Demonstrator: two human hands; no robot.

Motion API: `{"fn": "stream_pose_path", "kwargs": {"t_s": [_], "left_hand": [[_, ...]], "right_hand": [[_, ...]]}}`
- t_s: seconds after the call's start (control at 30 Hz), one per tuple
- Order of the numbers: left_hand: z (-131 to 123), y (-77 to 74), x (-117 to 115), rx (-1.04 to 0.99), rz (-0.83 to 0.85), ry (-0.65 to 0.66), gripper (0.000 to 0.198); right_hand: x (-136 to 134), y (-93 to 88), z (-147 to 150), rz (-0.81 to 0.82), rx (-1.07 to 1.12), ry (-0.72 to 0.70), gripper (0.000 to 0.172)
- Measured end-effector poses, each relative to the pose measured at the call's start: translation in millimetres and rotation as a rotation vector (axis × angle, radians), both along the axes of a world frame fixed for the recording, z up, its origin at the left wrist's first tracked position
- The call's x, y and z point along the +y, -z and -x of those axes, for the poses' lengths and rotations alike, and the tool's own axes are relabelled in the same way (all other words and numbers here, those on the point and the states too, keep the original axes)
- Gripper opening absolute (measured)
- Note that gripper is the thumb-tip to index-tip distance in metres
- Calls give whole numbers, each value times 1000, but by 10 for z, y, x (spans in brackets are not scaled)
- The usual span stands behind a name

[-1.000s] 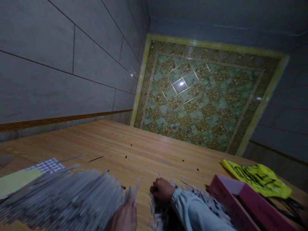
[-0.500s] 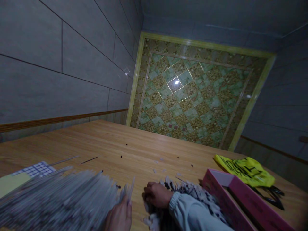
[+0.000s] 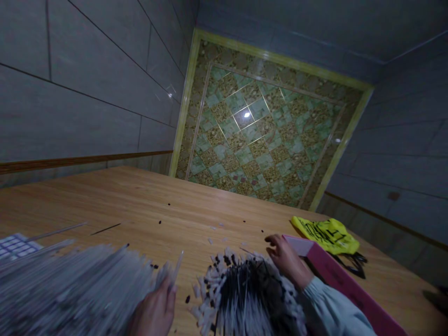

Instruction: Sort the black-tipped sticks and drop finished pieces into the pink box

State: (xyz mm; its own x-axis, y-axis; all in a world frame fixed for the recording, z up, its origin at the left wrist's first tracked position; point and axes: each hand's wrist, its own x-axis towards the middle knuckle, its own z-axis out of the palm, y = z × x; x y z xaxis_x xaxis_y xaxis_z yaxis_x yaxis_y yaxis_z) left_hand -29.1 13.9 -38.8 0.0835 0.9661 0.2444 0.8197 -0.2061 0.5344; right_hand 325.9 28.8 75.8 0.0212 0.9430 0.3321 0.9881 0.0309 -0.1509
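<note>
Wooden tabletop [image 3: 147, 196] is seen to carry everything. A pink box [image 3: 332, 277] lies just right of the right hand [image 3: 285, 259], with a yellow bag [image 3: 327, 233] beyond it and a black looped item [image 3: 353, 266], too dark to be named, at the bag's near edge. A sheet of labels [image 3: 12, 245] is cut off at the left, and small dark bits [image 3: 168, 204] are scattered further out.

The right hand's fingers are held apart and bent, clamped on nothing, at the far edge of a heap of short black-and-white pieces [image 3: 245, 294] — almost touching the box corner.

The left hand [image 3: 154, 310] is laid against the right edge of a pile of thin white sticks [image 3: 70, 289]. Its fingers lie together, but blur and the frame's lower edge hide the grip — whether a stick is pinched cannot be told.
</note>
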Motion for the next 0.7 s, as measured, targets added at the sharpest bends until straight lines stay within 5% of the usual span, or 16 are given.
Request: {"fn": "stream_pose_path", "kwargs": {"t_s": [0.1,0.2,0.4,0.7], "left_hand": [[2,36,7,14,-14,10,38],[7,51,12,16,-10,30,39],[17,-12,14,11,73,40,40],[-40,-85,-34,69,99,-13,44]], "right_hand": [[-404,12,-444,-26,-83,256,45],[-675,177,-729,100,-96,399,27],[-764,350,-875,188,-73,402,6],[-734,101,-937,135,-138,283,16]]}}
